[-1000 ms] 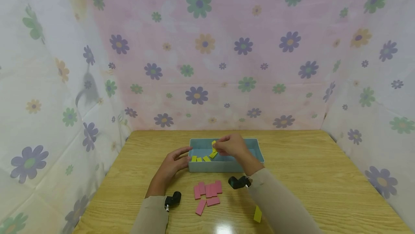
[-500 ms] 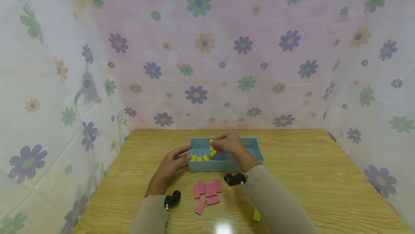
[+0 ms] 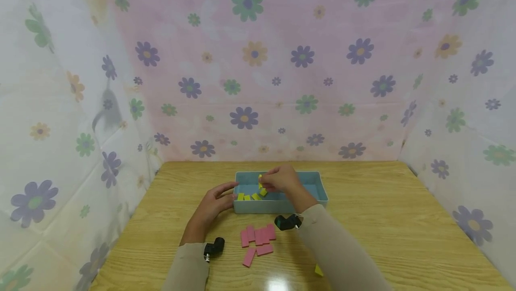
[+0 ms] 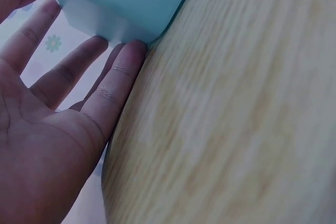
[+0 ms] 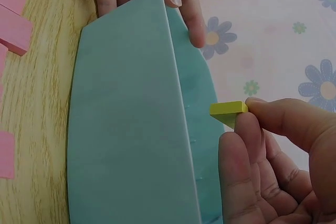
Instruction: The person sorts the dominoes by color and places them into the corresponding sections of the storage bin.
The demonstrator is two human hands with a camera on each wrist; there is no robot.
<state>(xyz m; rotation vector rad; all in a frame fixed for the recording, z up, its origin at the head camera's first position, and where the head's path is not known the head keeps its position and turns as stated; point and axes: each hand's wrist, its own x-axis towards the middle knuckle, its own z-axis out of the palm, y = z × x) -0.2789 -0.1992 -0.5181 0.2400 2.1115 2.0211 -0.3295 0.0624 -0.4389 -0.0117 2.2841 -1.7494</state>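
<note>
My left hand [image 3: 209, 208] rests its outstretched fingertips against the left end of a light blue box [image 3: 266, 207]. In the left wrist view these fingers [image 4: 113, 90] are spread against the box wall [image 4: 126, 9]. Over the inside of the box, my right hand [image 3: 283, 179] pinches a small yellow domino-like block [image 3: 260, 179]. The right wrist view shows this yellow block [image 5: 228, 108] between thumb and fingertips, above the rim. Several other yellow blocks [image 3: 256, 197] sit inside along the front left; the front wall partly hides them.
Several pink blocks [image 3: 262, 236] lie on the wooden table [image 3: 383, 219] in front of the box. One yellow block [image 3: 319, 270] lies nearer, partly covered by my right sleeve [image 3: 342, 246]. A flowered cloth [image 3: 278, 71] hangs behind and at both sides.
My right hand has shifted slightly left over the box with the pinched yellow block. The right sleeve now covers more of the loose yellow block on the table. My left hand stays put.
</note>
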